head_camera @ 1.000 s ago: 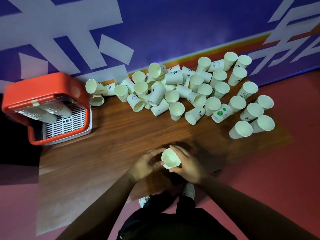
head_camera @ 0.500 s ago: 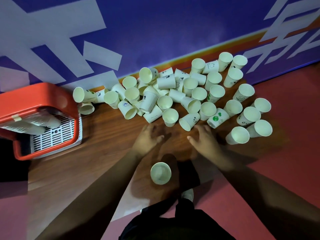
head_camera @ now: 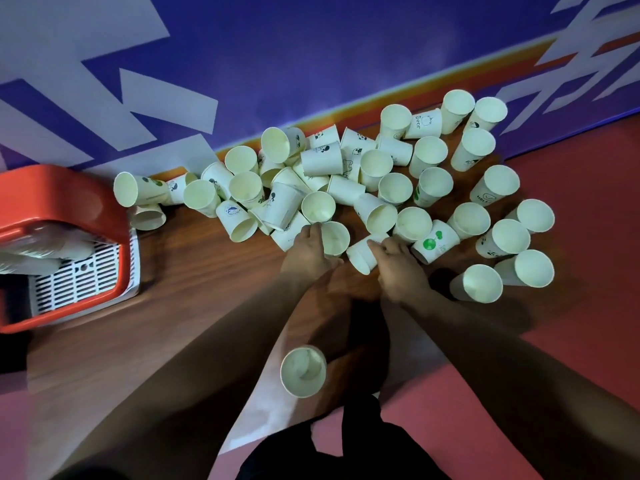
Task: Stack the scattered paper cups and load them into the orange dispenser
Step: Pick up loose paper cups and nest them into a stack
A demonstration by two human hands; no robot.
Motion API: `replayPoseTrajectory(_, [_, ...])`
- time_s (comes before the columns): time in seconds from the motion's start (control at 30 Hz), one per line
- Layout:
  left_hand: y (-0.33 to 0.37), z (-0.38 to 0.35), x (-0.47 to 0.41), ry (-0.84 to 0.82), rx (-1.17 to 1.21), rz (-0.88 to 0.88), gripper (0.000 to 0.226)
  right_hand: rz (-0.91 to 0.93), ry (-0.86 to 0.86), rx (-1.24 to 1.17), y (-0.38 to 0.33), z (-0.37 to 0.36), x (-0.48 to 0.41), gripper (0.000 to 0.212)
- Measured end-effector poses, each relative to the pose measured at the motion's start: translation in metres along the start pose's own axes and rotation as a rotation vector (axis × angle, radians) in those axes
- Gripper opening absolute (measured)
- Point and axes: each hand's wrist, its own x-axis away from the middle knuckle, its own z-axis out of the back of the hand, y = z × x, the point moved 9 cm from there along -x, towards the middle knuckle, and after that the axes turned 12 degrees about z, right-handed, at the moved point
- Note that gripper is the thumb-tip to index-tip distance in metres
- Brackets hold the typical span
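At the pile's six o'clock edge, the left hand grips an upright cup, the right hand a tipped cup; the one o'clock cup reads "Bear".

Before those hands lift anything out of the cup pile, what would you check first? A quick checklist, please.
1. Left hand grips upright white paper cup: ok.
2. Right hand grips tipped white paper cup: ok.
3. Both cups clear of the cup pile: not ok, neighbours crowd them.
4. Lone white paper cup upright near wooden table's front edge: ok.
5. Free room in orange plastic dispenser: cannot tell.
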Motion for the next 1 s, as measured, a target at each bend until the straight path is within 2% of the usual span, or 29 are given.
replayPoseTrajectory(0.1, [0.003,-0.004,-0.003,0.049,-0.03,0.012,0.094,0.044,-0.016,0.048,0.001,-0.006,-0.002,0.069])
replayPoseTrajectory(0.27, [0.001,-0.005,-0.002,0.087,-0.029,0.024,0.088,0.169,0.068,0.167,-0.008,-0.001,-0.006,0.053])
replayPoseTrajectory(0.47, [-0.019,0.023,0.021,0.178,0.097,0.053,0.08,0.272,0.039,0.238,-0.021,-0.001,-0.008,0.06])
replayPoseTrajectory(0.6, [-0.046,0.058,0.062,0.209,0.251,0.058,0.093,0.297,-0.001,0.261,-0.02,-0.006,-0.006,0.071])
replayPoseTrajectory(0.73, [-0.068,0.082,0.119,0.173,0.354,0.057,0.083,0.22,0.094,-0.005,-0.012,0.0,0.008,0.076])
replayPoseTrajectory(0.87, [-0.078,0.089,0.171,0.088,0.423,0.019,0.073,0.147,0.215,-0.273,-0.016,0.015,0.027,0.069])
replayPoseTrajectory(1.0, [-0.086,0.074,0.204,-0.041,0.417,-0.09,0.062,-0.007,0.213,-0.537,-0.028,0.015,0.048,0.068])
